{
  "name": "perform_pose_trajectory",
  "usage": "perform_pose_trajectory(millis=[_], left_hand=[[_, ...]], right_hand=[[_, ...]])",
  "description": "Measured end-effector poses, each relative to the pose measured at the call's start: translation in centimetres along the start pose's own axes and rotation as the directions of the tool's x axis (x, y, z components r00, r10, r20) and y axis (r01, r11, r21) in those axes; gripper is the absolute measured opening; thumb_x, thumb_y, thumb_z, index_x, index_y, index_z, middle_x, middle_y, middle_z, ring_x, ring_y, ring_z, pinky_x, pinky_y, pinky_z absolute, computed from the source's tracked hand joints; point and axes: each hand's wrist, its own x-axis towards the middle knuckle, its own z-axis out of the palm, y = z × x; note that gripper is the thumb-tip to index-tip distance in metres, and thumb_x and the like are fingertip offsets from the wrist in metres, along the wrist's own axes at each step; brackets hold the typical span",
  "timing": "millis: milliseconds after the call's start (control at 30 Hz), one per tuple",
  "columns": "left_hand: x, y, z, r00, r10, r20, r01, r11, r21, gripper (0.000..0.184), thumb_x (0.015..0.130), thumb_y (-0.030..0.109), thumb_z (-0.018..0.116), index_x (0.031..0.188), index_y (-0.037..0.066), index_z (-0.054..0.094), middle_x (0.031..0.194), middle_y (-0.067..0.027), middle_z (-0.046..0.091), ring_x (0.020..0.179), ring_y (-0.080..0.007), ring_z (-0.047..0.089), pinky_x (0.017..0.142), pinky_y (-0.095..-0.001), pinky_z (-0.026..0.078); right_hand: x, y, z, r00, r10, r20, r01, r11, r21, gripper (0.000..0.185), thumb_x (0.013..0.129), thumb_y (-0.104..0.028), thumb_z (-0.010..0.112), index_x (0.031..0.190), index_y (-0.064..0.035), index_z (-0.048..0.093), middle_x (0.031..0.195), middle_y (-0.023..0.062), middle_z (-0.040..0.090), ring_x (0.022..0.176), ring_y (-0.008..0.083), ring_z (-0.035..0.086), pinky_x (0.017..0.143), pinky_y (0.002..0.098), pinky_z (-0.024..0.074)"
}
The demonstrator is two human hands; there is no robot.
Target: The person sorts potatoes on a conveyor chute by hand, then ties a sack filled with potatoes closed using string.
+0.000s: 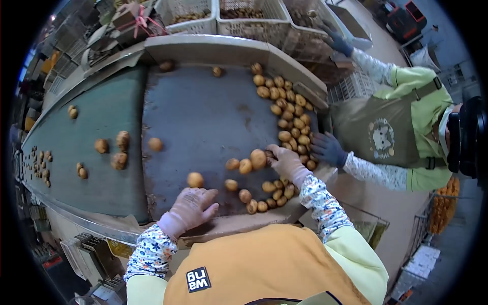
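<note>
My left hand (190,209), in a pale glove, lies with fingers apart at the near edge of the grey sorting surface (198,117), just below a single potato (195,179). Nothing is in its grasp. My right hand (285,162), gloved the same way, has its fingers bent beside a large potato (258,158); whether they grip it or anything else is hard to make out. Two smaller potatoes sit left of that one. Several potatoes (273,195) form a cluster near the edge below my right hand.
A co-worker's gloved hand (328,149) rests by the potato pile (292,119) at the right; the other reaches toward crates (251,23) beyond the far rim. A green belt (96,132) at the left carries scattered potatoes.
</note>
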Motion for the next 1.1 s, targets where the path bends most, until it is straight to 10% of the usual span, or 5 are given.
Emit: perform_pose_trajectory(millis=[200, 333, 433, 667, 1100], left_hand=[[0.3, 0.0, -0.9, 0.976, -0.069, 0.205, 0.08, 0.996, -0.043, 0.042, 0.09, 0.038, 0.057, 0.115, 0.005, 0.061, 0.101, -0.0164, 0.068, 0.1, -0.032, 0.062, 0.089, -0.043, 0.046], [0.0, 0.1, -0.8, 0.978, -0.07, 0.196, 0.073, 0.997, -0.005, 0.042, 0.09, 0.038, 0.058, 0.116, 0.006, 0.06, 0.102, -0.0165, 0.067, 0.1, -0.0317, 0.062, 0.09, -0.043, 0.045], [-0.3, -0.3, -1.3, 0.987, -0.135, 0.082, 0.13, 0.99, 0.063, 0.04, 0.09, 0.036, 0.057, 0.116, 0.005, 0.06, 0.101, -0.0161, 0.068, 0.099, -0.0317, 0.062, 0.089, -0.0425, 0.045], [-0.5, -0.8, -1.0, 0.978, -0.145, 0.151, 0.143, 0.989, 0.026, 0.047, 0.088, 0.036, 0.06, 0.125, 0.008, 0.055, 0.112, -0.0159, 0.063, 0.109, -0.0317, 0.057, 0.097, -0.0441, 0.039], [-0.4, -1.0, -0.8, 0.957, -0.043, 0.288, 0.079, 0.99, -0.116, 0.045, 0.089, 0.032, 0.059, 0.123, 0.002, 0.056, 0.105, -0.0199, 0.065, 0.102, -0.0364, 0.059, 0.094, -0.0417, 0.044]], right_hand=[[-0.8, -11.5, -18.1, 0.266, -0.626, -0.733, 0.885, 0.461, -0.073, 0.039, 0.084, -0.008, 0.063, 0.121, 0.0038, 0.056, 0.094, 0.0102, 0.064, 0.094, 0.0226, 0.063, 0.083, 0.0296, 0.0501], [11.6, -10.6, -22.2, 0.785, -0.1, -0.611, -0.049, 0.974, -0.222, 0.031, 0.092, -0.016, 0.058, 0.12, -0.0019, 0.057, 0.085, 0.012, 0.064, 0.085, 0.0225, 0.064, 0.08, 0.0298, 0.0542], [13.9, -8.1, -16.0, 0.529, -0.546, -0.65, 0.653, 0.751, -0.099, 0.04, 0.092, -0.024, 0.059, 0.127, -0.0062, 0.056, 0.099, 0.0148, 0.066, 0.096, 0.0265, 0.063, 0.089, 0.0331, 0.0511], [2.4, -5.9, 1.8, 0.962, -0.215, 0.168, 0.225, 0.973, -0.042, 0.079, 0.092, -0.062, 0.045, 0.152, -0.0149, 0.023, 0.153, 0.0336, 0.009, 0.142, 0.0514, 0.002, 0.115, 0.0551, 0.0133], [-8.9, -3.0, 2.9, 0.939, -0.301, 0.164, 0.169, 0.823, 0.543, 0.022, 0.085, -0.028, 0.064, 0.088, -0.0055, 0.066, 0.087, 0.0164, 0.062, 0.085, 0.0327, 0.059, 0.079, 0.0418, 0.0468]])
